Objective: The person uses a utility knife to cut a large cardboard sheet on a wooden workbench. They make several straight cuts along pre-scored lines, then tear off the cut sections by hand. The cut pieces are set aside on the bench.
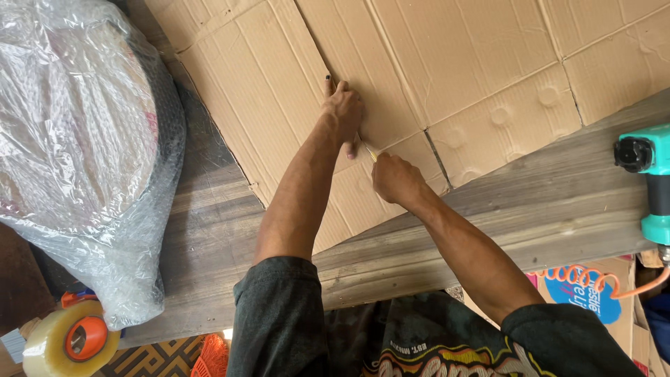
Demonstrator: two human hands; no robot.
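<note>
The right hand (pixel 396 179) is clenched in a tight grip around a thin yellow tool (pixel 370 154), of which only a short tip shows past the knuckles; whether it is a pencil or a blade is hard to make out. The left hand (pixel 343 112) holds nothing: its grip is released and it lies flat on the cardboard sheet (pixel 419 70), fingers spread, just beside the tool tip. The sheet is plain brown corrugated board, one flattened box lying on the grey wooden table (pixel 544 209), with creases and slits between its flaps and a few round dents near its lower edge; its upper part is cut off by the frame. There are two hands, one sheet and one tool. At the left sits one bulky bundle in bubble wrap (pixel 77 153), its contents blurred by the plastic, and below it one roll of clear tape (pixel 66 342) on an orange core. At the right edge one teal air tool (pixel 652 181) is partly cropped, with an orange coiled hose (pixel 593 281) under it.
</note>
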